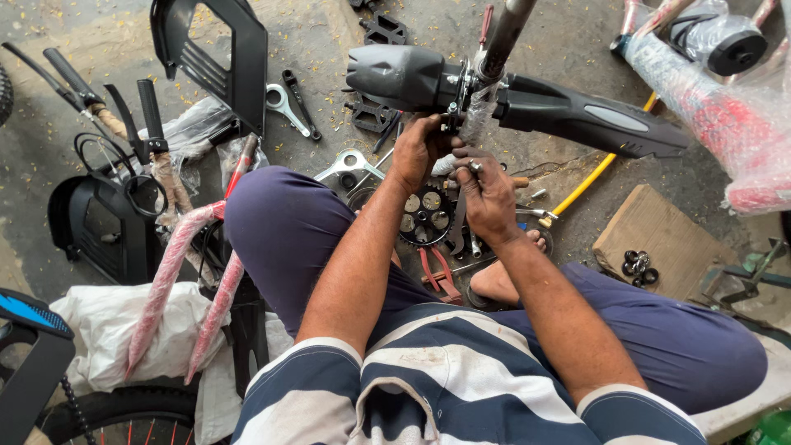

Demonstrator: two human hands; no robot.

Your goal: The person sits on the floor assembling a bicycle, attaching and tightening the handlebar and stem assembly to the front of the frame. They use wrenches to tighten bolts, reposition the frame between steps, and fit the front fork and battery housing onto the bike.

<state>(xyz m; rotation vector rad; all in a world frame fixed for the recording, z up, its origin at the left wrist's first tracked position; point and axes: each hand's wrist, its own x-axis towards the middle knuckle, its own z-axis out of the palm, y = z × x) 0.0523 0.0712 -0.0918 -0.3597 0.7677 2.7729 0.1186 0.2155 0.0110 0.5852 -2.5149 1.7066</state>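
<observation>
Left hand [418, 148] pinches the seat clamp [458, 103] under the black saddle [511, 99] (at its twelve o'clock); right hand [486, 194], at five o'clock, grips a small nut [475, 166].

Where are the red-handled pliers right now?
The red-handled pliers lie on the floor at the centre of the head view, between the person's knees, just below the black chainring and under the forearms.
</observation>
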